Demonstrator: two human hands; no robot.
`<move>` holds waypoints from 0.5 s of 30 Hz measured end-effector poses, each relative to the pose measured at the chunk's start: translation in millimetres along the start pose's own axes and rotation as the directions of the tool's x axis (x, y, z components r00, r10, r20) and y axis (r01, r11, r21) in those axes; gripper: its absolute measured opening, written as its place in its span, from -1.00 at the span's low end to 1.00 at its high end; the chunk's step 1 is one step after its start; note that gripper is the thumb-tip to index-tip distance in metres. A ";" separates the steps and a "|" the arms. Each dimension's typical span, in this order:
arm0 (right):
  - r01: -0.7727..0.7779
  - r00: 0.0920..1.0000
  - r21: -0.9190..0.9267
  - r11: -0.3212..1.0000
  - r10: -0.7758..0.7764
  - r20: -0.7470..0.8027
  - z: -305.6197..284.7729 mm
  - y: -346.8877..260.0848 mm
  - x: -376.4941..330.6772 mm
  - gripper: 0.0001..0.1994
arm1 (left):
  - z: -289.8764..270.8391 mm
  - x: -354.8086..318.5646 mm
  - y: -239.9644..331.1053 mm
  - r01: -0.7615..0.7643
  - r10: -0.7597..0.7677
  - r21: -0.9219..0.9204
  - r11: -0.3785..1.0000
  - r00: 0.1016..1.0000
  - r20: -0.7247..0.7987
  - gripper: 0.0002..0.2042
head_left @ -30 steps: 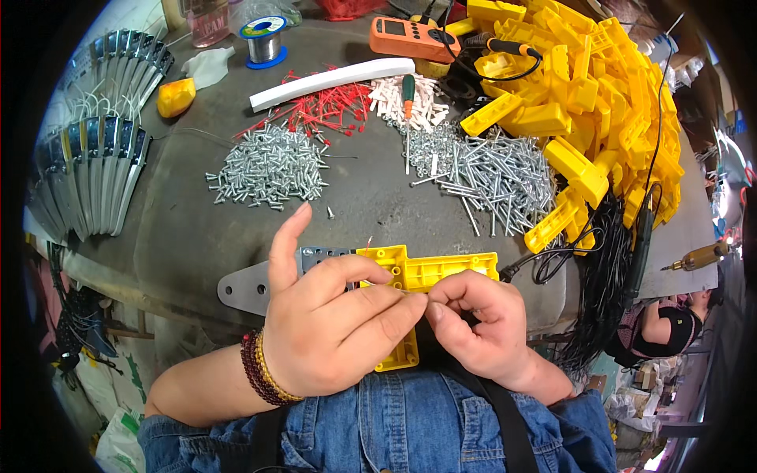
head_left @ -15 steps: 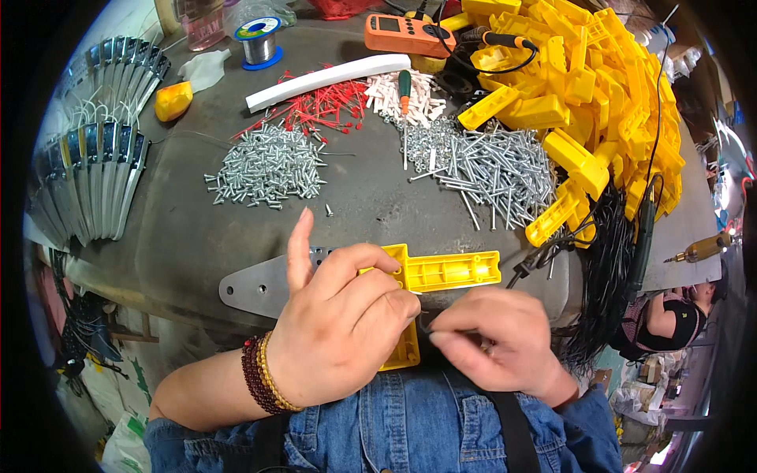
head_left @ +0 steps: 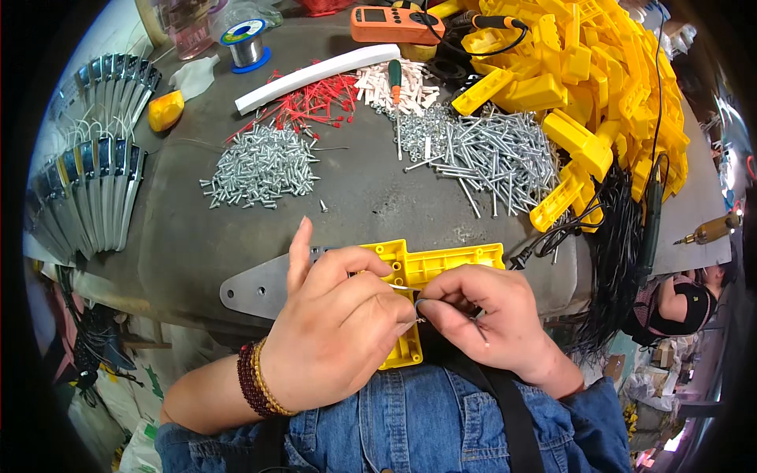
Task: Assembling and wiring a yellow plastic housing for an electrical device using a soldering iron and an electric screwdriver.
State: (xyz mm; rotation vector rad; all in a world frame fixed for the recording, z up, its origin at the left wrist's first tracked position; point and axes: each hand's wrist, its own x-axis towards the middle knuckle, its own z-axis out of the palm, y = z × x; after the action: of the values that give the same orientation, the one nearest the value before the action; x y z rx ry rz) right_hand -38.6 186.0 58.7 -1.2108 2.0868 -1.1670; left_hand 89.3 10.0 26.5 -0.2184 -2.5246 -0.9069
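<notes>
My left hand (head_left: 339,327) is closed in a pinch on a thin white wire (head_left: 400,287), its index finger pointing up and away. Close against it, my right hand (head_left: 493,319) pinches a thin dark wire, mostly hidden by the fingers; the two sets of fingertips nearly meet. Beneath both hands lies a yellow plastic housing half (head_left: 461,260), its ribbed inside facing up. A flat grey metal plate (head_left: 256,290) with holes sticks out to the left of the housing, partly covered by my left hand.
Beyond my hands lie piles of short screws (head_left: 260,169), long screws (head_left: 505,162) and red-tipped parts (head_left: 319,101). Yellow housings (head_left: 579,87) are heaped at far right, above black cables (head_left: 607,260). A screwdriver (head_left: 395,87), orange meter (head_left: 394,25), solder spool (head_left: 247,51) and metal blades (head_left: 87,193) surround them.
My right hand has moved slightly up and toward the left fingertips. The white wire now shows between the hands. My left hand keeps its pinch.
</notes>
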 end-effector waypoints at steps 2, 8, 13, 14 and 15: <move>-0.058 0.998 0.062 0.996 0.059 -0.027 0.2 -0.2 -1.2 -0.94 | -1.4 2.0 2.4 -0.006 0.006 0.021 1.000 1.000 0.006 -0.82; 0.213 0.975 -0.015 0.977 -0.212 0.062 -1.2 13.0 0.8 -0.89 | 0.5 2.8 0.0 0.012 -0.012 0.019 1.000 1.000 -0.012 -0.83; 0.203 0.979 0.034 0.979 -0.203 0.019 1.5 19.0 0.1 -0.86 | 3.0 4.9 -7.1 -0.094 0.093 -0.011 0.996 0.994 -0.059 -0.81; 0.244 0.970 0.031 0.969 -0.244 -0.003 0.9 20.2 -0.9 -0.87 | 5.0 4.0 -9.2 -0.130 0.127 -0.025 0.991 0.987 -0.095 -0.80; 0.284 0.959 0.025 0.958 -0.284 -0.025 0.6 20.9 -1.7 -0.87 | 6.2 3.4 -11.1 -0.167 0.160 -0.037 0.985 0.978 -0.132 -0.80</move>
State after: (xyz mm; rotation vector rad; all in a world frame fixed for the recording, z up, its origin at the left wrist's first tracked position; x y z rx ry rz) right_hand -47.2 192.5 40.6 -1.5290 1.9477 -1.3334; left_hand 80.9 5.5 17.6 -0.3654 -2.3302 -0.8872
